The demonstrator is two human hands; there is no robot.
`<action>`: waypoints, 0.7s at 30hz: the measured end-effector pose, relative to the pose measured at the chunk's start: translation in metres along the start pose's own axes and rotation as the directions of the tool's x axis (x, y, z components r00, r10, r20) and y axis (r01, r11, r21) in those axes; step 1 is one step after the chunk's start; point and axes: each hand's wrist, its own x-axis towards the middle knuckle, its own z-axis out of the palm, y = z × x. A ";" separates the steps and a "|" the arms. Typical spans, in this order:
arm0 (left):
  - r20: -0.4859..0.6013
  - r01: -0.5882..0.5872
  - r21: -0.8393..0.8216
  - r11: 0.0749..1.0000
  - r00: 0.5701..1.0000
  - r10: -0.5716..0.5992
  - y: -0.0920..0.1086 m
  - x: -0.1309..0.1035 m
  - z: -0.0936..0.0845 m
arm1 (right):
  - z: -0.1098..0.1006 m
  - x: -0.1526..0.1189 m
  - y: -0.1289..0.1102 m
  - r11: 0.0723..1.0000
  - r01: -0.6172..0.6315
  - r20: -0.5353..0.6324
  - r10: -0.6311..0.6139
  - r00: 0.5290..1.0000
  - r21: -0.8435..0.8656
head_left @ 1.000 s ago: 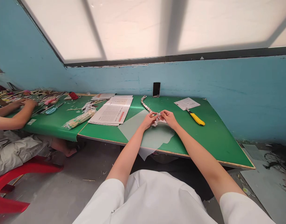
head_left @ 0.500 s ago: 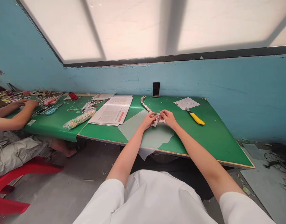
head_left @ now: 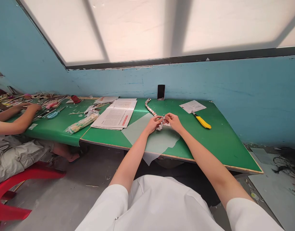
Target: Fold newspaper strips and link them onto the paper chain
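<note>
A long zigzag chain of folded paper curves over the green table from near the wall down to my hands. My left hand is closed on the chain near its front end. My right hand pinches the same folded paper from the right, its fingertips close to those of my left hand. Beneath both hands lies a translucent sheet, which overhangs the table's front edge. A small piece of pale paper shows just under my right hand; the finest folds between my fingers are too small to make out.
Newspapers and a bag of sticks lie left. A phone leans on the wall. Right are a yellow-handled knife and a printed paper. At far left, another person's hands are among sticks, near scissors.
My hands and the paper chain have barely moved. The other person's hands at the far left have shifted slightly to the right.
</note>
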 end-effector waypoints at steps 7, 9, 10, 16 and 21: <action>0.017 -0.015 0.027 1.000 1.000 0.014 -0.002 0.001 0.000 | 0.005 -0.002 0.001 0.999 0.025 -0.093 -0.027 0.995 -0.026; 0.015 -0.012 0.020 1.000 1.000 0.011 -0.003 0.002 -0.001 | 0.007 -0.002 0.001 0.999 0.038 -0.101 -0.040 0.994 -0.023; 0.008 -0.008 0.018 1.000 1.000 0.008 -0.003 0.002 -0.001 | 0.008 -0.003 0.001 0.999 0.039 -0.104 -0.042 0.994 -0.026; 0.004 -0.004 0.030 1.000 1.000 0.004 -0.001 0.000 0.001 | 0.007 -0.004 0.000 0.996 0.038 -0.142 -0.049 0.989 -0.075; 0.017 -0.024 0.032 0.999 1.000 0.024 0.001 -0.002 0.001 | 0.007 -0.006 -0.003 0.995 0.025 -0.148 -0.039 0.988 -0.098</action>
